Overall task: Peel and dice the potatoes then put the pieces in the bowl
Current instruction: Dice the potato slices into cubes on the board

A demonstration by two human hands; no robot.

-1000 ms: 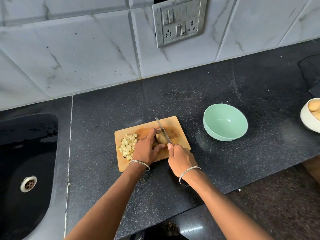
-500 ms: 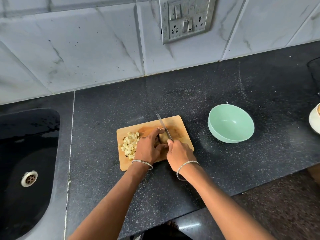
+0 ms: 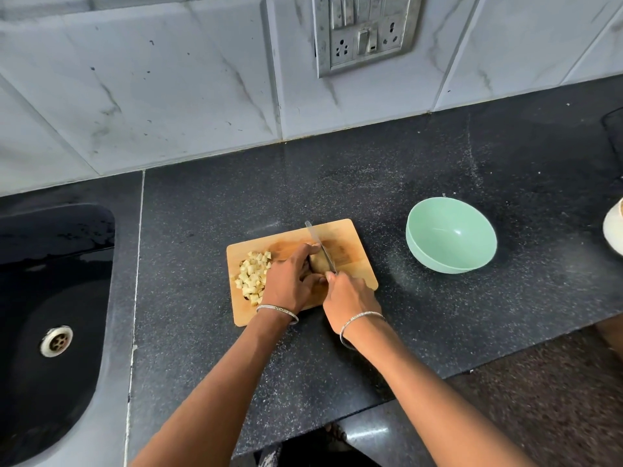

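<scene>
A wooden cutting board lies on the black counter. A pile of pale diced potato sits on its left part. My left hand curls over a peeled potato piece in the board's middle and holds it down. My right hand grips the handle of a knife, whose blade lies across the potato piece and points away from me. The handle is hidden in my fist. A mint-green bowl stands empty to the right of the board.
A black sink with a metal drain is set into the counter at the left. A white bowl shows at the right edge. A socket plate hangs on the tiled wall behind. The counter's front edge runs below my right forearm.
The view has shifted a little, so the white bowl is now mostly out of frame. Both hands stay on the potato piece and knife, with the blade still across the piece.
</scene>
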